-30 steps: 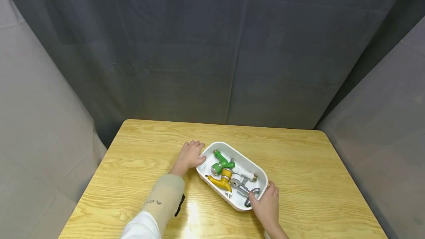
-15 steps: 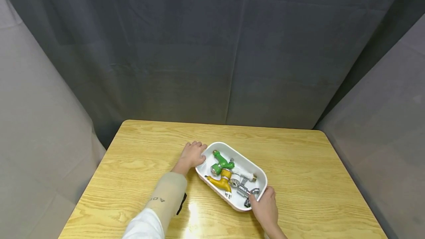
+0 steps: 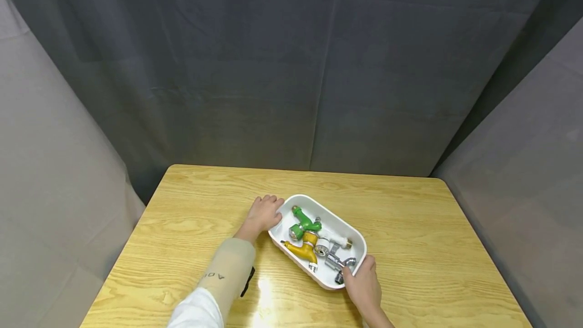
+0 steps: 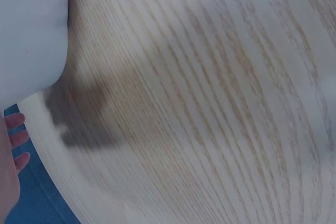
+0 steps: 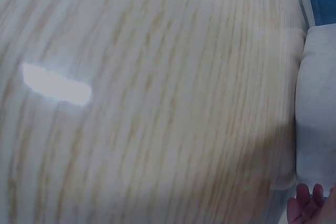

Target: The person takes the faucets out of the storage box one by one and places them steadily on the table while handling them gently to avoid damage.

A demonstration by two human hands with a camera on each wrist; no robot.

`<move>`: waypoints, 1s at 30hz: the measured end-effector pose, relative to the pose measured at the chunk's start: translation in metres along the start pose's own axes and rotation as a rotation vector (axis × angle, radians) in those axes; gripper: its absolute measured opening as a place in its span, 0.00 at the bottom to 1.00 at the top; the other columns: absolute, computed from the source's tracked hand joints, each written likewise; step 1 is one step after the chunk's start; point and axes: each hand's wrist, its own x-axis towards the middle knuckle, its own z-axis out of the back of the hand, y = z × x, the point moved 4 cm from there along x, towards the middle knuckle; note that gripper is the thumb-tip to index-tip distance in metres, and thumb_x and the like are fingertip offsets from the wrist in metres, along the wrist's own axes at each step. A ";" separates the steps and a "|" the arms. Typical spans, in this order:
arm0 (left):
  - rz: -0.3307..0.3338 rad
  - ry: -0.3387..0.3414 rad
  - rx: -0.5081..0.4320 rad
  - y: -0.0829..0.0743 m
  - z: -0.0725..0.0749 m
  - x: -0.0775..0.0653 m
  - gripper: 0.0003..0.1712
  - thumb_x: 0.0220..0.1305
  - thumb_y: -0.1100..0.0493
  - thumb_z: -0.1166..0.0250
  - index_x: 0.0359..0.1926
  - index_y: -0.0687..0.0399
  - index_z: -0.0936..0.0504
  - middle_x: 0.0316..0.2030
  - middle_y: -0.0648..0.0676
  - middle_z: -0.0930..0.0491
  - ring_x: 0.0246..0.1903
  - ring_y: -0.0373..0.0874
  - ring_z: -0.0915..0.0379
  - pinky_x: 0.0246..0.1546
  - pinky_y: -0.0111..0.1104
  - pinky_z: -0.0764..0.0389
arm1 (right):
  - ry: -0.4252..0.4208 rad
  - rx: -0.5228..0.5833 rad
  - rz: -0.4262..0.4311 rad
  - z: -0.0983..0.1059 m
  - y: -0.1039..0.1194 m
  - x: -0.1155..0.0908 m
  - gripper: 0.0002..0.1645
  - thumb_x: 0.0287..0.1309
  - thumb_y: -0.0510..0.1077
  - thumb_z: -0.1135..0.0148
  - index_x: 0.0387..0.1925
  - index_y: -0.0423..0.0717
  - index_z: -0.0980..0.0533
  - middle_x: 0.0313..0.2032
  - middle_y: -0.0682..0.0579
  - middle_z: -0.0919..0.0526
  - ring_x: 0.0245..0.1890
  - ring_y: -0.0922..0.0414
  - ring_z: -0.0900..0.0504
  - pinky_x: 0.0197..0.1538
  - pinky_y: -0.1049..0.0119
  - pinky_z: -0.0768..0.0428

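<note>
At the left, a pale grey curtain (image 3: 59,166) is hung beside the wooden table (image 3: 419,227). On the tan left sleeve (image 3: 227,262), dark lettering is printed: an A can be made out, then a rounded letter; the rest is turned out of sight. A black strap (image 3: 247,283) is seen by that forearm. By the left hand (image 3: 262,214), the left end of a white tub (image 3: 335,221) is held, thumb at the rim and fingers along the outside. The tub is set slantwise mid-table, towards the near side. In it are laid a green tap (image 3: 308,224), a yellow tap (image 3: 302,251), a white tap (image 3: 337,240) and a chrome tap (image 3: 333,261); any marks on them are too small to be read. The right end wall is pinched by the right hand (image 3: 366,285), with the thumb inside, near the chrome tap.
</note>
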 end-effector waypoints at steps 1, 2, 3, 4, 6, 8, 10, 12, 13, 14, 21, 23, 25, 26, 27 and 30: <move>0.000 -0.002 0.000 0.000 0.000 0.000 0.25 0.62 0.48 0.47 0.60 0.46 0.31 0.54 0.54 0.27 0.54 0.50 0.33 0.57 0.49 0.36 | 0.001 0.000 0.002 0.000 0.000 0.000 0.31 0.48 0.47 0.42 0.48 0.33 0.42 0.41 0.35 0.29 0.35 0.40 0.24 0.30 0.52 0.28; 0.000 -0.005 0.001 0.001 -0.001 -0.001 0.25 0.62 0.48 0.47 0.60 0.46 0.31 0.54 0.54 0.27 0.54 0.50 0.33 0.56 0.49 0.36 | 0.003 -0.002 0.003 0.000 0.000 0.000 0.31 0.48 0.47 0.42 0.48 0.33 0.42 0.41 0.34 0.29 0.35 0.41 0.23 0.29 0.52 0.28; 0.000 -0.008 0.001 0.001 -0.001 -0.001 0.25 0.62 0.48 0.47 0.59 0.46 0.31 0.53 0.54 0.27 0.54 0.50 0.33 0.56 0.48 0.36 | 0.005 -0.003 0.005 0.000 0.000 0.001 0.31 0.48 0.47 0.42 0.47 0.33 0.42 0.41 0.34 0.28 0.35 0.41 0.23 0.29 0.53 0.28; 0.001 -0.009 0.000 0.002 -0.001 -0.001 0.25 0.62 0.48 0.47 0.59 0.46 0.31 0.53 0.53 0.27 0.54 0.49 0.33 0.56 0.48 0.35 | 0.006 -0.005 0.007 0.000 0.000 0.001 0.31 0.48 0.47 0.42 0.47 0.33 0.42 0.41 0.34 0.28 0.35 0.41 0.23 0.29 0.53 0.28; 0.000 -0.015 -0.005 0.003 -0.002 -0.002 0.25 0.62 0.48 0.47 0.59 0.46 0.31 0.53 0.53 0.27 0.53 0.50 0.33 0.56 0.49 0.36 | 0.008 -0.009 0.011 0.000 0.001 0.001 0.31 0.48 0.47 0.42 0.47 0.33 0.42 0.41 0.33 0.28 0.35 0.41 0.23 0.29 0.53 0.28; 0.002 -0.014 -0.011 0.004 -0.003 -0.003 0.25 0.62 0.48 0.48 0.60 0.46 0.31 0.53 0.54 0.27 0.54 0.50 0.33 0.57 0.49 0.36 | 0.010 -0.015 0.014 0.001 0.001 0.001 0.31 0.47 0.47 0.42 0.47 0.33 0.42 0.40 0.33 0.28 0.34 0.41 0.24 0.29 0.53 0.28; 0.003 -0.014 -0.017 0.004 -0.004 -0.004 0.25 0.62 0.49 0.48 0.60 0.47 0.31 0.54 0.54 0.27 0.55 0.50 0.34 0.57 0.49 0.37 | 0.016 -0.018 0.019 0.001 0.002 0.001 0.31 0.47 0.47 0.42 0.47 0.32 0.42 0.41 0.33 0.28 0.35 0.40 0.24 0.30 0.52 0.28; 0.004 -0.016 -0.022 0.005 -0.005 -0.005 0.25 0.63 0.49 0.48 0.60 0.47 0.31 0.54 0.54 0.27 0.55 0.50 0.34 0.58 0.49 0.37 | 0.024 -0.021 0.023 0.001 0.003 0.002 0.32 0.47 0.47 0.42 0.48 0.32 0.42 0.42 0.33 0.29 0.36 0.39 0.24 0.31 0.51 0.27; 0.007 -0.015 -0.023 0.006 -0.005 -0.007 0.25 0.63 0.49 0.48 0.61 0.47 0.31 0.55 0.54 0.28 0.55 0.50 0.34 0.58 0.49 0.38 | 0.029 -0.021 0.026 0.001 0.003 0.002 0.33 0.47 0.47 0.43 0.49 0.31 0.42 0.42 0.33 0.29 0.37 0.39 0.24 0.33 0.50 0.27; 0.008 -0.017 -0.023 0.007 -0.005 -0.008 0.25 0.63 0.49 0.49 0.61 0.48 0.32 0.55 0.54 0.28 0.56 0.50 0.34 0.58 0.48 0.38 | 0.034 -0.023 0.030 0.001 0.003 0.003 0.33 0.47 0.47 0.43 0.50 0.31 0.42 0.42 0.33 0.29 0.38 0.39 0.24 0.34 0.50 0.27; 0.039 -0.018 -0.036 0.011 -0.003 -0.017 0.26 0.64 0.48 0.49 0.62 0.48 0.32 0.55 0.54 0.28 0.56 0.50 0.35 0.57 0.48 0.37 | 0.057 -0.043 0.069 0.001 0.005 0.009 0.31 0.47 0.47 0.43 0.47 0.31 0.40 0.41 0.35 0.30 0.37 0.42 0.25 0.34 0.50 0.26; 0.049 -0.018 -0.034 0.012 -0.004 -0.020 0.26 0.64 0.48 0.49 0.62 0.48 0.33 0.56 0.54 0.29 0.56 0.50 0.35 0.57 0.48 0.37 | 0.063 -0.051 0.084 0.002 0.006 0.011 0.31 0.47 0.47 0.43 0.47 0.31 0.39 0.41 0.35 0.30 0.37 0.42 0.25 0.35 0.50 0.26; 0.053 -0.023 -0.031 0.013 -0.005 -0.022 0.26 0.64 0.48 0.49 0.61 0.48 0.32 0.55 0.54 0.28 0.55 0.50 0.35 0.56 0.48 0.36 | 0.065 -0.060 0.099 0.002 0.007 0.013 0.31 0.47 0.47 0.42 0.47 0.31 0.39 0.40 0.35 0.30 0.37 0.42 0.25 0.35 0.49 0.26; 0.056 -0.026 -0.030 0.013 -0.005 -0.023 0.26 0.63 0.48 0.49 0.62 0.48 0.32 0.55 0.55 0.28 0.55 0.50 0.35 0.55 0.47 0.36 | 0.066 -0.064 0.106 0.003 0.008 0.013 0.31 0.46 0.47 0.42 0.46 0.31 0.39 0.40 0.35 0.30 0.37 0.42 0.25 0.35 0.49 0.26; 0.059 -0.029 -0.035 0.014 -0.005 -0.024 0.26 0.63 0.48 0.49 0.61 0.48 0.32 0.55 0.55 0.28 0.55 0.50 0.34 0.55 0.47 0.35 | 0.068 -0.069 0.113 0.003 0.008 0.014 0.31 0.46 0.47 0.42 0.46 0.31 0.39 0.40 0.35 0.30 0.37 0.42 0.25 0.34 0.49 0.26; 0.072 -0.035 -0.052 0.015 -0.005 -0.027 0.26 0.63 0.49 0.49 0.61 0.49 0.32 0.55 0.56 0.28 0.55 0.51 0.35 0.55 0.47 0.35 | 0.073 -0.083 0.129 0.004 0.010 0.017 0.30 0.45 0.47 0.41 0.46 0.31 0.38 0.39 0.36 0.29 0.36 0.43 0.25 0.33 0.50 0.26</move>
